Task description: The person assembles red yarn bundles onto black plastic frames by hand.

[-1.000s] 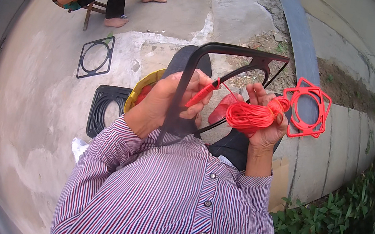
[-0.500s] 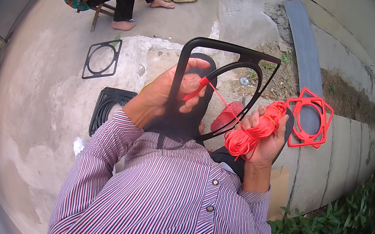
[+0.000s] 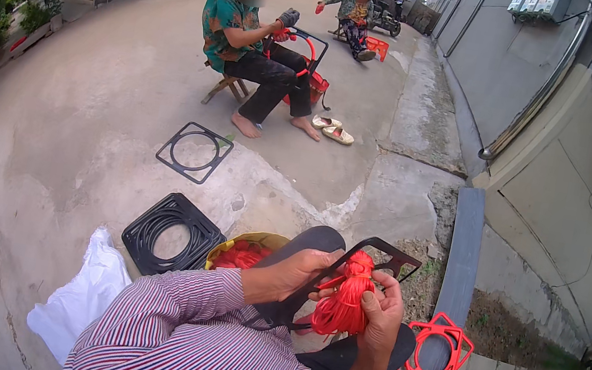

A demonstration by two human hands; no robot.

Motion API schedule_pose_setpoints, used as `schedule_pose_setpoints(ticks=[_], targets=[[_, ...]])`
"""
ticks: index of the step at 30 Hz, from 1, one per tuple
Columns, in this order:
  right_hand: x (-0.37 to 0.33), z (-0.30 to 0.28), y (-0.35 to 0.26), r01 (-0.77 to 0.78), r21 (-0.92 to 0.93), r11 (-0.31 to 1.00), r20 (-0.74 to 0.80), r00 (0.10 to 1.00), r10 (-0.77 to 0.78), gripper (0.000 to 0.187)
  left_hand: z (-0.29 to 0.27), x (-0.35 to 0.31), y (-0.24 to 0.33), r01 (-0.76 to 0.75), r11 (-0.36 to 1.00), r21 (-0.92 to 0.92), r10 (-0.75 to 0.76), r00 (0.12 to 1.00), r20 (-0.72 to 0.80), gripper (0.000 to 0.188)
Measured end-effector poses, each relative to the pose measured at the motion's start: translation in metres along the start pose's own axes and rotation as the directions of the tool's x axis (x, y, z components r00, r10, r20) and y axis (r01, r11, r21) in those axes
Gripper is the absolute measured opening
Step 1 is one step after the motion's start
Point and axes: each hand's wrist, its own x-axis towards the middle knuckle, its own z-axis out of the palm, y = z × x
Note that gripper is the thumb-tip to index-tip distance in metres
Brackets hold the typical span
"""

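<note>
Up close, the left hand [image 3: 295, 274] curls its fingers on a black frame [image 3: 396, 250], tips partly hidden, and the right hand [image 3: 382, 315] bends its fingers around a bunch of red string [image 3: 343, 305] between the two hands. Just past them, a yellow tub [image 3: 257, 238] sits by a pile of black frames [image 3: 143, 242]. Farther off, a person [image 3: 229, 29] sits on a stool [image 3: 225, 86].
</note>
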Motion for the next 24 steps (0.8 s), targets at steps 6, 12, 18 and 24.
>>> schedule_pose_setpoints(ticks=[6, 12, 18, 24], targets=[[0.029, -0.016, 0.015, 0.188, -0.399, 0.897, -0.055, 0.972, -0.229, 0.028, 0.008, 0.005, 0.0, 0.051, 0.957, 0.285, -0.005, 0.987, -0.16, 0.028], [0.028, -0.076, 0.081, -0.008, 0.266, 0.964, -0.006, 1.0, 0.01, 0.047, 0.01, 0.007, 0.0, 0.073, 0.992, -0.106, -0.081, 0.993, -0.08, 0.028], [0.042, -0.034, 0.085, -0.146, 0.469, 0.871, 0.083, 0.989, 0.12, 0.05, -0.004, 0.008, -0.022, 0.024, 0.93, -0.367, 0.016, 0.995, 0.103, 0.028], [0.07, -0.057, 0.087, -0.008, 0.607, 0.794, -0.031, 0.999, 0.034, 0.041, 0.008, -0.007, 0.005, 0.055, 0.986, 0.159, -0.052, 0.998, -0.026, 0.053]])
